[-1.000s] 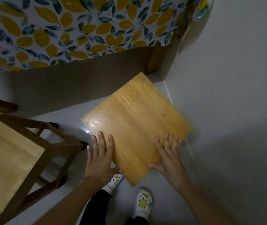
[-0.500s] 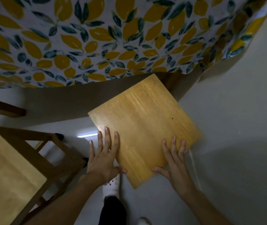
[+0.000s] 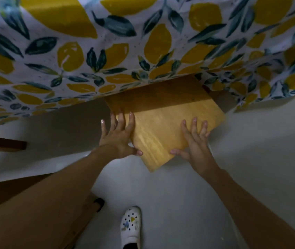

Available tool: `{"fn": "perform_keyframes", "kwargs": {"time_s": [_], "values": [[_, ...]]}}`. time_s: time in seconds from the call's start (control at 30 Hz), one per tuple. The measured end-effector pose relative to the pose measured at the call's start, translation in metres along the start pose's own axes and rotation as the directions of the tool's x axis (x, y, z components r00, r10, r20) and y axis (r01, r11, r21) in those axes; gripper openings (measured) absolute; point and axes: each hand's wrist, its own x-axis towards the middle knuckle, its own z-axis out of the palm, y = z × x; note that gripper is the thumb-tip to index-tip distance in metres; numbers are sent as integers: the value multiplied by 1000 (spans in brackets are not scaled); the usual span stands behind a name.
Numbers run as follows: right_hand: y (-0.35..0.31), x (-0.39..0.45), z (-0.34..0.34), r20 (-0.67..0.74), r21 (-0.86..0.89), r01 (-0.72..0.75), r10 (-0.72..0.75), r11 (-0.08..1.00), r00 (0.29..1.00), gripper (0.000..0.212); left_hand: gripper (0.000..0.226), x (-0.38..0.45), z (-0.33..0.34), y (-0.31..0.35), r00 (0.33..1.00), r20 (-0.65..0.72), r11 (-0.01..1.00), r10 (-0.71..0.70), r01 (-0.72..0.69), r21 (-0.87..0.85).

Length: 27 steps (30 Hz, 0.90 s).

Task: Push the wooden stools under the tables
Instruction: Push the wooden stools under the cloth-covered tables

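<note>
A wooden stool (image 3: 163,128) with a square yellow seat stands partly under the table (image 3: 107,51), which is draped in a lemon-print cloth. The seat's far half lies in the cloth's shadow. My left hand (image 3: 118,139) rests flat on the seat's near left edge, fingers spread, thumb hooked at the side. My right hand (image 3: 195,142) presses flat on the near right part of the seat, fingers apart. The stool's legs are hidden below the seat.
A second wooden stool (image 3: 82,218) stands at the lower left, mostly hidden behind my left forearm. A dark wooden bar (image 3: 3,145) juts in from the left edge. My white shoe (image 3: 130,227) is on the grey floor. A pale wall rises on the right.
The stool has slid forward, its far half now under the tablecloth. Both hands moved forward with it, and I have leaned closer to the table.
</note>
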Motion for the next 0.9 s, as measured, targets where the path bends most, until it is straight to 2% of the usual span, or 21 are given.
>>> {"fn": "perform_keyframes", "kwargs": {"time_s": [0.2, 0.33, 0.4, 0.47, 0.5, 0.57, 0.67, 0.77, 0.9], "values": [[0, 22, -11, 13, -14, -22, 22, 1000, 1000, 117, 125, 17, -7, -6, 997, -68, 999, 36, -38, -29], [-5, 17, -20, 44, -77, -41, 45, 996, 998, 109, 126, 15, -7, -6, 995, -99, 996, 16, -24, -83], [-13, 17, -29, 58, -147, -66, 75, 987, 995, 102, 125, 7, -5, -2, 991, -135, 985, -13, -11, -174], [-25, 13, -34, 87, -110, -146, 156, 983, 984, 95, 122, -6, 8, 3, 976, -213, 953, -42, -26, -303], [-33, 9, -34, 59, -63, -163, 167, 985, 984, 91, 119, -16, 17, 4, 965, -256, 931, -52, -45, -362], [-56, -9, -30, -41, 41, -149, 150, 988, 988, 83, 111, -42, 37, -2, 943, -328, 904, -58, -89, -418], [-94, -50, -6, -91, 115, -75, 86, 991, 992, 79, 91, -90, 71, -31, 923, -379, 912, -67, -98, -398], [-136, -91, 22, -31, 104, 44, -41, 994, 999, 82, 77, -151, 104, -70, 894, -419, 899, -159, -44, -435], [-198, -148, 62, 95, 97, 179, -188, 979, 977, 84, 71, -248, 142, -125, 802, -470, 835, -368, 64, -547]]}}
